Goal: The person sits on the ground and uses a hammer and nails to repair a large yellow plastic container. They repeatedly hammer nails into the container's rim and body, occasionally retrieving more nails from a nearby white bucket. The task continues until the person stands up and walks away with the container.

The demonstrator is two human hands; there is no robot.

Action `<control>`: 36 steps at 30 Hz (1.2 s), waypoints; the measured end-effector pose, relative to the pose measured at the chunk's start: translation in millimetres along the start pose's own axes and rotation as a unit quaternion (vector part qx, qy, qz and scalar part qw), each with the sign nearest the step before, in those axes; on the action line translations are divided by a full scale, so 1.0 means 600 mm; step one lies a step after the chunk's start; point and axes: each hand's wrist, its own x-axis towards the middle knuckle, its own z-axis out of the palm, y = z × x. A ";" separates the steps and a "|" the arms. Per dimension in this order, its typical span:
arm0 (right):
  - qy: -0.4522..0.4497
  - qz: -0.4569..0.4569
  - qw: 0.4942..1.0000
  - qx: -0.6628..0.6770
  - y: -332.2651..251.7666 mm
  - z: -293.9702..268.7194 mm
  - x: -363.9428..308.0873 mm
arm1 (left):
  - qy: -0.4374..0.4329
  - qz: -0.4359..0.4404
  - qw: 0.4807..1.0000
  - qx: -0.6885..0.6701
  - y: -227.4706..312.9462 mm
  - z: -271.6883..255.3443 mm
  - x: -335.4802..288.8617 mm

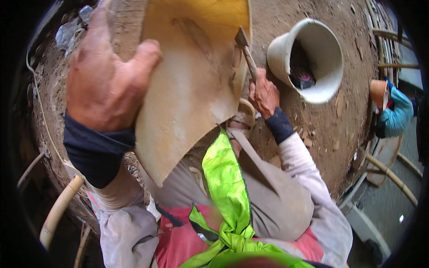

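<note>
On the left, the left hand (109, 85) looms large — thumb spread wide over the curved tan sheet's (187, 111) edge; whether it presses there I can't tell, and a loose hold could let the sheet slip. Centre now: that sheet sits between the hands, and the green cloth (225, 169) beside its lower edge might snag. Then the right hand (266, 94), fingers wrapped round the wooden-handled tool (249, 60) — a glancing stroke could skid. Rightward, the white bucket (279, 56), near enough for a wide swing to knock.
</note>
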 end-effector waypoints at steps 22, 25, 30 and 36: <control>0.300 -0.139 0.931 0.156 -0.074 -0.054 -0.024 | 0.031 -0.040 0.997 -0.057 0.113 -0.004 0.003; 0.078 0.012 0.997 -0.016 0.017 0.014 -0.017 | 0.033 -0.088 0.989 -0.117 0.127 0.005 0.016; 0.046 0.024 0.997 0.049 -0.034 -0.016 -0.009 | 0.079 -0.032 0.995 0.051 0.066 0.033 -0.004; 0.080 0.018 0.996 0.021 -0.017 0.001 -0.021 | 0.042 0.086 0.981 -0.170 -0.001 0.040 0.004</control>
